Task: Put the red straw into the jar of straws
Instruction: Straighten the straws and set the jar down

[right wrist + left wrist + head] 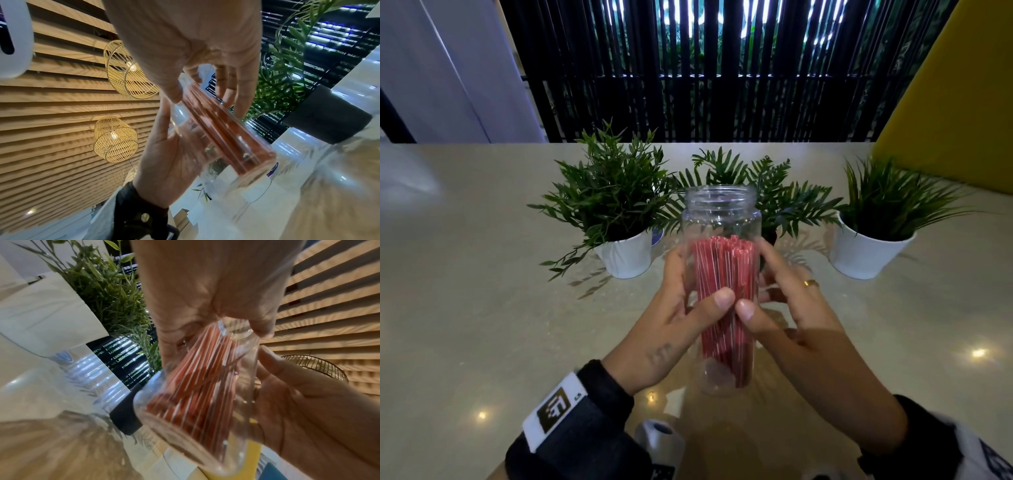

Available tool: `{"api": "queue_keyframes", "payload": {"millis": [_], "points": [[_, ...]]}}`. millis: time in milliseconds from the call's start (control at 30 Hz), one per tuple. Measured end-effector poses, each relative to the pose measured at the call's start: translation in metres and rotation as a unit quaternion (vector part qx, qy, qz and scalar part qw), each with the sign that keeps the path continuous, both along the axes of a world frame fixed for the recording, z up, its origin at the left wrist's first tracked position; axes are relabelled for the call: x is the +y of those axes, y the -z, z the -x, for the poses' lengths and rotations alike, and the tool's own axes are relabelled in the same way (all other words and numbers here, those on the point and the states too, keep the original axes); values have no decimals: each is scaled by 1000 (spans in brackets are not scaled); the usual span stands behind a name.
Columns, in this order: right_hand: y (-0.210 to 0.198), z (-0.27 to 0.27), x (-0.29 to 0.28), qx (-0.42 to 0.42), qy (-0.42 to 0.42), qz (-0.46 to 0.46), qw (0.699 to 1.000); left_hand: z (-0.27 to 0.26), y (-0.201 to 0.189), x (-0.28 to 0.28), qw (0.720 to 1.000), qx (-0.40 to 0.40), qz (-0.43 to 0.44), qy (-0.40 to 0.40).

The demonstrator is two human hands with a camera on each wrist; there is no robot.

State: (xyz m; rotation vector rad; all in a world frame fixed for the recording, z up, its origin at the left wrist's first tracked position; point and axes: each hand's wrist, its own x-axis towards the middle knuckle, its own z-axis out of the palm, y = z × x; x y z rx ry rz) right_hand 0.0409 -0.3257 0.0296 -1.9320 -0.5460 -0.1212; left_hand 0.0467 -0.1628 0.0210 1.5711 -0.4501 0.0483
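A clear jar (719,214) without a lid is packed with red straws (722,270) that stand upright below its neck. My left hand (697,308) grips the jar from the left, thumb across the front. My right hand (770,298) holds it from the right; its thumb presses the front and its fingers lie along the far side. In the left wrist view the jar (180,431) and straws (201,386) tilt between both palms. The right wrist view shows the jar (218,139) the same way. No loose straw shows outside the jar. Whether the base touches the table is unclear.
Three potted plants stand just behind the jar: a white pot (626,255) left, a dark pot (770,236) in the middle, a white pot (869,255) right. The beige table (482,308) spreads to both sides. A yellow panel (962,102) rises at the far right.
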Motion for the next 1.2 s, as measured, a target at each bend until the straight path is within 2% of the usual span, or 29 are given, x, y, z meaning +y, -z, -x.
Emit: {"api": "queue_keyframes", "payload": {"millis": [67,200,400,600,733,933,1199], "points": [[3,6,-1,3,15,-2,1000,2,2,-3,1000,-6,1,3],[15,10,-6,47,11,-75,996,2,9,-7,1000,13,3,24],[23,12,-9,30,4,-90,995,6,11,-2,999,14,-34,14],[23,-6,13,12,-2,-53,998,5,10,15,992,-45,-70,-94],[26,-40,39,-10,14,-58,998,-19,9,35,980,-57,-54,-181],[35,-78,70,6,42,-28,999,-53,18,55,974,-40,-72,-211],[54,-87,87,7,80,-6,997,-62,44,60,970,-32,-72,-230]]}}
